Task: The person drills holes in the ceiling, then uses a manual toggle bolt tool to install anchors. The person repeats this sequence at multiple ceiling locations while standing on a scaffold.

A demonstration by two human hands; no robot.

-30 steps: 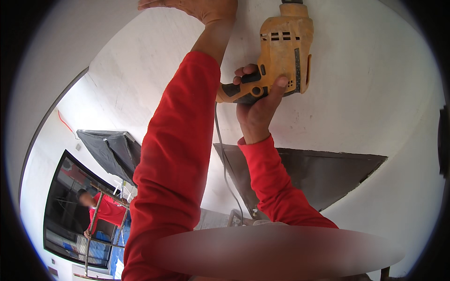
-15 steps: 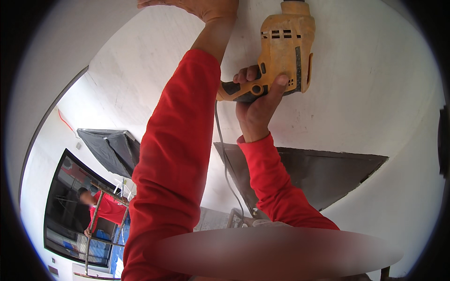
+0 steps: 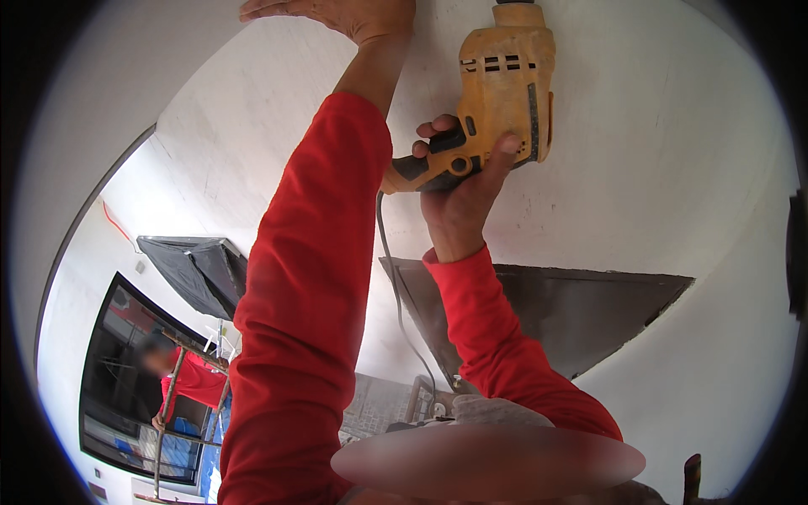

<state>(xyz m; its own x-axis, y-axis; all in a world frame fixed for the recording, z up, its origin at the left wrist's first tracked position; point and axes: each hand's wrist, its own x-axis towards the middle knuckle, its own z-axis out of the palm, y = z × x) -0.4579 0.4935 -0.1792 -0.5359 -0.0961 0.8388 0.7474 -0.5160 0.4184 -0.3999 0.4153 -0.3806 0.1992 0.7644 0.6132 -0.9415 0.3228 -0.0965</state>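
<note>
My right hand point(image 3: 463, 202) is wrapped round a yellow and black corded power drill point(image 3: 505, 93), its thumb on the drill's side and fingertips by the trigger. The drill points toward the upper edge, where its front end leaves the view. From the handle's end a grey cord point(image 3: 390, 278) hangs down. At the top left of the drill my left hand point(image 3: 353, 17) is stretched out, fingers extended along the white surface and holding nothing I can see. Part of this hand is cut off by the upper edge. Both my arms wear red sleeves.
A white wall point(image 3: 623, 168) spreads behind the drill. Below stands a dark brown door-like panel point(image 3: 581, 307). At left are a black-covered panel point(image 3: 194, 269), a dark-framed window point(image 3: 101, 379), and a person in red point(image 3: 198, 379) beside metal scaffolding point(image 3: 168, 391).
The drill and my right hand have shifted slightly to the left, and the fingers by the trigger look more spread. My left hand has moved a little left with its arm.
</note>
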